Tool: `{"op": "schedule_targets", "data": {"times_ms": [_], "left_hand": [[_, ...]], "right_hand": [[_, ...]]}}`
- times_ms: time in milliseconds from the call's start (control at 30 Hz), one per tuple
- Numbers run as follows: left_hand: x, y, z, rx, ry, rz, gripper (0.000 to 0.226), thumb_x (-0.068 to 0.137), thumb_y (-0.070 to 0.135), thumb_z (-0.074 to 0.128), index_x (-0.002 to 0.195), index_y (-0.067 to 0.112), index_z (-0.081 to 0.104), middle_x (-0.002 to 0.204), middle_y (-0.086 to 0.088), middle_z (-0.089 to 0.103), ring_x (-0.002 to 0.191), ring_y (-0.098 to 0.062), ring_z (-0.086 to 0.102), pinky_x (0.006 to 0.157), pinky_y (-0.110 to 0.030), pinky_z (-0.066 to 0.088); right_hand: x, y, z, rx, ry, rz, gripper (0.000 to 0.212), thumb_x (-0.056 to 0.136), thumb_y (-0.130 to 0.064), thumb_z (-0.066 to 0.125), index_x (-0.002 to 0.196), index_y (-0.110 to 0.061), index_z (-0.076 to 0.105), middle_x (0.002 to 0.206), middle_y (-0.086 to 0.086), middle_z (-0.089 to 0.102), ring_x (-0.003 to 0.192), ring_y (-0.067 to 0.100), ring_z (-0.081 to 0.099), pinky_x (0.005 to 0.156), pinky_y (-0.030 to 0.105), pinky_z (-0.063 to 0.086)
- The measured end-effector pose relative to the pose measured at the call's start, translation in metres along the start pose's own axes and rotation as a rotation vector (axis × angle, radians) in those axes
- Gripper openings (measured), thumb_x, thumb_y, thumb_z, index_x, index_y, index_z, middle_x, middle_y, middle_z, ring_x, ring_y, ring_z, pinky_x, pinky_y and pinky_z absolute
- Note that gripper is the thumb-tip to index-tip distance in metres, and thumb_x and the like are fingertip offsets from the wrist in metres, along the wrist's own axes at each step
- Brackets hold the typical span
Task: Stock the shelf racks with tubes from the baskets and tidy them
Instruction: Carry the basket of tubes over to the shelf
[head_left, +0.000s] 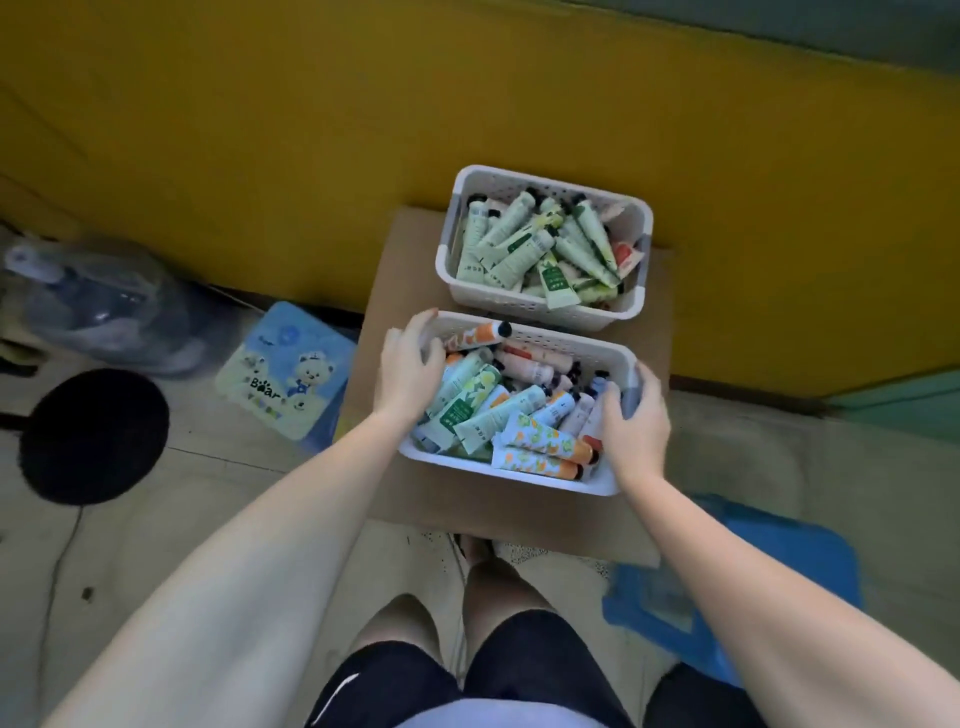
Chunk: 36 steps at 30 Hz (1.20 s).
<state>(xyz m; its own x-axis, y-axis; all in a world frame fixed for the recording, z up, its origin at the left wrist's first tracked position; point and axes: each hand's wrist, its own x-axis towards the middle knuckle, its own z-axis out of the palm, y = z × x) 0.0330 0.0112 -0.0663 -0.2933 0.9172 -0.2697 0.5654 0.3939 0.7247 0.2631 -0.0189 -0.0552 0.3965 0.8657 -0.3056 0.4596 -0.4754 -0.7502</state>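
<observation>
Cardboard (408, 260) under near basket (561, 344), far basket (540, 310) (bear tin (285, 371) left)

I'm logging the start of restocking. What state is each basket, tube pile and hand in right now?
Near white slotted plastic basket: full, upright on brown cardboard, held at both ends.
Far white slotted plastic basket: full, upright, untouched.
Mixed-colour tubes in near basket: jumbled.
Pale green tubes in far basket: jumbled.
Left hand: grips near basket's left end.
Right hand: grips its right end.
</observation>
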Motion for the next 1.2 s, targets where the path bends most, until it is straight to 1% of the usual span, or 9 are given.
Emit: {"op": "schedule_targets", "data": {"times_ms": [133, 200, 367, 533, 733, 867, 933, 1033, 1200], "left_hand": [[-0.011, -0.011, -0.027, -0.047, 0.132, -0.043, 0.037, 0.095, 0.023, 0.041, 0.131, 0.027, 0.048, 0.108, -0.007, 0.047, 0.081, -0.007, 0.044, 0.072, -0.018, 0.030], [-0.014, -0.018, -0.050, -0.056, 0.189, -0.079, 0.038, 0.095, 0.021, 0.040, 0.132, 0.025, 0.048, 0.104, -0.006, 0.045, 0.076, -0.005, 0.042, 0.065, -0.015, 0.027], [-0.035, -0.054, -0.127, -0.079, 0.418, -0.163, 0.040, 0.095, 0.015, 0.039, 0.133, 0.019, 0.050, 0.099, -0.004, 0.042, 0.075, -0.002, 0.040, 0.068, -0.011, 0.025], [-0.082, -0.120, -0.211, -0.091, 0.659, -0.334, 0.039, 0.094, 0.016, 0.041, 0.132, 0.020, 0.051, 0.106, -0.011, 0.047, 0.091, -0.012, 0.045, 0.075, -0.010, 0.027], [-0.153, -0.197, -0.336, -0.106, 0.918, -0.504, 0.040, 0.093, 0.017, 0.041, 0.131, 0.019, 0.053, 0.117, -0.017, 0.053, 0.095, -0.024, 0.054, 0.081, -0.022, 0.037], [-0.209, -0.234, -0.417, -0.138, 1.063, -0.500, 0.041, 0.093, 0.016, 0.040, 0.132, 0.017, 0.051, 0.124, -0.014, 0.054, 0.109, -0.027, 0.053, 0.090, -0.024, 0.040], [-0.235, -0.251, -0.454, -0.133, 1.130, -0.484, 0.041, 0.093, 0.014, 0.040, 0.133, 0.014, 0.050, 0.122, -0.014, 0.059, 0.098, -0.028, 0.058, 0.085, -0.024, 0.044], [-0.273, -0.274, -0.504, -0.127, 1.255, -0.469, 0.039, 0.094, 0.012, 0.041, 0.132, 0.010, 0.049, 0.122, -0.010, 0.061, 0.071, 0.000, 0.054, 0.071, -0.007, 0.040], [-0.323, -0.314, -0.583, -0.143, 1.336, -0.508, 0.039, 0.094, 0.013, 0.040, 0.131, 0.009, 0.050, 0.136, -0.007, 0.052, 0.124, -0.017, 0.047, 0.093, -0.016, 0.031]], "right_hand": [[-0.004, -0.025, 0.012, -0.004, -0.054, -0.062, 0.045, 0.095, -0.028, 0.046, 0.138, -0.023, 0.038, 0.135, 0.003, 0.047, 0.099, 0.005, 0.042, 0.084, 0.021, 0.031], [-0.011, -0.043, 0.024, 0.000, -0.122, -0.103, 0.047, 0.095, -0.029, 0.045, 0.140, -0.022, 0.037, 0.139, 0.003, 0.044, 0.116, 0.011, 0.044, 0.088, 0.020, 0.029], [-0.035, -0.093, 0.080, -0.007, -0.328, -0.283, 0.050, 0.094, -0.026, 0.045, 0.142, -0.017, 0.035, 0.140, 0.007, 0.043, 0.130, 0.017, 0.037, 0.094, 0.019, 0.023], [-0.091, -0.152, 0.159, -0.073, -0.515, -0.509, 0.049, 0.094, -0.026, 0.045, 0.141, -0.016, 0.038, 0.132, 0.010, 0.050, 0.117, 0.013, 0.044, 0.086, 0.012, 0.022], [-0.207, -0.235, 0.263, -0.052, -0.769, -0.711, 0.048, 0.094, -0.026, 0.046, 0.141, -0.014, 0.038, 0.138, 0.006, 0.047, 0.127, 0.019, 0.041, 0.098, 0.022, 0.029], [-0.302, -0.284, 0.314, 0.004, -0.879, -0.816, 0.048, 0.094, -0.029, 0.045, 0.140, -0.016, 0.038, 0.119, 0.005, 0.057, 0.096, 0.017, 0.047, 0.083, 0.031, 0.041], [-0.347, -0.304, 0.333, 0.042, -0.918, -0.865, 0.047, 0.094, -0.030, 0.044, 0.139, -0.016, 0.040, 0.114, 0.002, 0.057, 0.095, 0.019, 0.051, 0.083, 0.032, 0.045], [-0.413, -0.332, 0.361, 0.085, -0.959, -0.920, 0.042, 0.094, -0.030, 0.045, 0.134, -0.017, 0.044, 0.123, 0.008, 0.059, 0.107, 0.027, 0.059, 0.089, 0.040, 0.051], [-0.509, -0.371, 0.404, 0.120, -1.042, -0.976, 0.038, 0.093, -0.030, 0.045, 0.129, -0.018, 0.047, 0.115, 0.011, 0.062, 0.098, 0.029, 0.063, 0.079, 0.038, 0.051]]}}
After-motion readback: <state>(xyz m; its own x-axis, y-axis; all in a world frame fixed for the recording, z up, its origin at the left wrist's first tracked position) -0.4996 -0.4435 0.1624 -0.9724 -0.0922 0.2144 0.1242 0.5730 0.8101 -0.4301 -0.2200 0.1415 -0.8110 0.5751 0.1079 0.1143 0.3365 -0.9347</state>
